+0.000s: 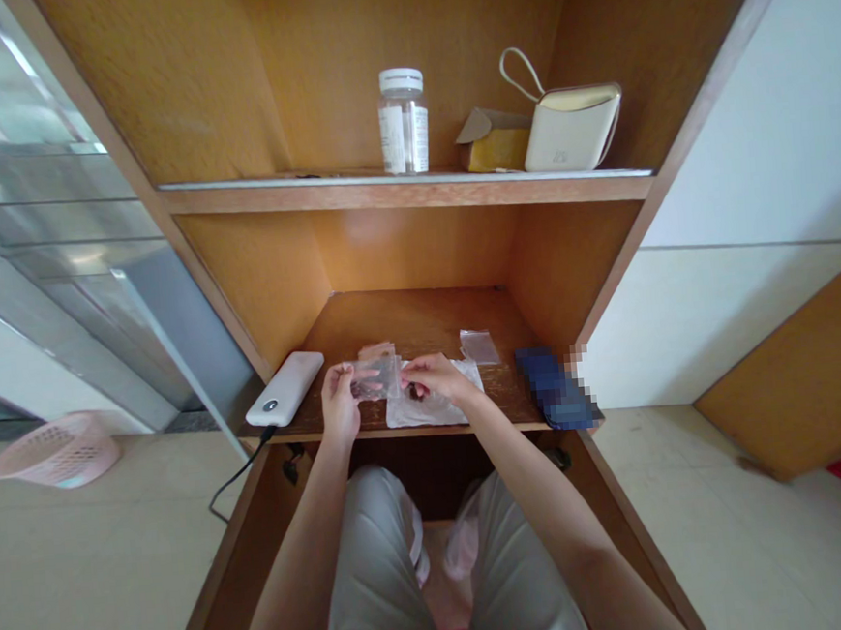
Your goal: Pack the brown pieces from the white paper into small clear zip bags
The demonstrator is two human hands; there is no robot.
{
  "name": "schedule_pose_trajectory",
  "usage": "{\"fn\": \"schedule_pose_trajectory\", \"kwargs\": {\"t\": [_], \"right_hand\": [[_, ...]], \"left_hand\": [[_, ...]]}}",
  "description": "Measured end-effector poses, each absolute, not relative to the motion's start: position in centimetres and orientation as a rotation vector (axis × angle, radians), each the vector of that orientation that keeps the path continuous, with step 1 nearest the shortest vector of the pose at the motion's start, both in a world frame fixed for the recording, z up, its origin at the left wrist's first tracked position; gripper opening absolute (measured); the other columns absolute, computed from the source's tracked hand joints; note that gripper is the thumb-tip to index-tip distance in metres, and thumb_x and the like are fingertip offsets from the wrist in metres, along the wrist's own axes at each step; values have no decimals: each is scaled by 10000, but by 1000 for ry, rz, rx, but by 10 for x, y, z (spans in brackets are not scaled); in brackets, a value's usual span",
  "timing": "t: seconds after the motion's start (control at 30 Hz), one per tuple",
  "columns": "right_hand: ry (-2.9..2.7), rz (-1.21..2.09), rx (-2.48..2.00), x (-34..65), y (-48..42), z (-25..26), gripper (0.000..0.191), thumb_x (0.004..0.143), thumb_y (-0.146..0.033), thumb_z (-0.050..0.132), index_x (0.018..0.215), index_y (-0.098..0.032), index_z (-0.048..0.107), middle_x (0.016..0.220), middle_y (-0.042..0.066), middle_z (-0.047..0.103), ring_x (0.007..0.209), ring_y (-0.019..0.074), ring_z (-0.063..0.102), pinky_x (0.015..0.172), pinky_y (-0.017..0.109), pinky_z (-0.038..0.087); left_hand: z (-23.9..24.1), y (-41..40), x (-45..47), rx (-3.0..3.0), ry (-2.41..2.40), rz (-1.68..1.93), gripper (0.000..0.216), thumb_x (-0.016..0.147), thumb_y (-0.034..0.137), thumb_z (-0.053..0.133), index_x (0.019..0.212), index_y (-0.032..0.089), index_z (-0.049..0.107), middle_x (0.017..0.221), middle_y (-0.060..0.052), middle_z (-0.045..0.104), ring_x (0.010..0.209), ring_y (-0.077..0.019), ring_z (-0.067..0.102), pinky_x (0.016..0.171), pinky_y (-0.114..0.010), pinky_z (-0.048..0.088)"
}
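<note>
My left hand (340,402) is closed on a small clear plastic bag (373,377), held just above the wooden shelf (421,320). My right hand (438,377) pinches a small dark item at the bag's right edge, its fingers pressed together. Under my right hand lies a larger clear plastic sheet or bag (428,409). Another small clear bag (479,346) lies flat on the shelf further back to the right. A pinkish bag (378,350) lies just behind the held one.
A white power bank (285,389) with a cable sits at the shelf's left front. A blurred blue object (555,388) lies at the right front. The upper shelf holds a clear jar (403,121), a cardboard box (492,140) and a cream pouch (572,128). A pink basket (56,449) stands on the floor at left.
</note>
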State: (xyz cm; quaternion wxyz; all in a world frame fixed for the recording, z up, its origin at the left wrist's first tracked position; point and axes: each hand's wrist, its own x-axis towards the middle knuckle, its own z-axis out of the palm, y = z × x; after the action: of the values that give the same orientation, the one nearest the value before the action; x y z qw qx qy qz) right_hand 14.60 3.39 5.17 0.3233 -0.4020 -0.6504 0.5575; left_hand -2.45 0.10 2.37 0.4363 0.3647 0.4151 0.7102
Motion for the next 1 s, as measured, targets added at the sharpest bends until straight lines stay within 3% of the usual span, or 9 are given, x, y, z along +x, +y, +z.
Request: {"fn": "schedule_pose_trajectory", "kwargs": {"t": [0.63,0.87,1.0], "right_hand": [[-1634,1540,-975,140,37,43,173,728,-271,586,615,-144,619,545,-21,577,414,43,422,418,165,338],[-1634,1463,-1010,143,34,55,147,713,-215,563,583,-148,575,489,-39,528,411,48,420,427,173,341],[-1649,1464,-966,145,34,59,133,700,-234,585,600,-146,580,481,-45,514,410,48,420,413,168,325]], "left_hand": [[17,3,-26,940,1045,1768,274,738,399,601,853,204,447,708,-7,675,447,-142,614,378,-224,472],[21,-1,-24,1031,998,1718,467,694,308,664,1100,267,438,842,-26,681,518,-148,636,406,-224,488],[19,-2,-25,1097,1063,1679,237,685,315,653,872,205,557,1022,-71,654,565,-157,648,362,-196,448]]}}
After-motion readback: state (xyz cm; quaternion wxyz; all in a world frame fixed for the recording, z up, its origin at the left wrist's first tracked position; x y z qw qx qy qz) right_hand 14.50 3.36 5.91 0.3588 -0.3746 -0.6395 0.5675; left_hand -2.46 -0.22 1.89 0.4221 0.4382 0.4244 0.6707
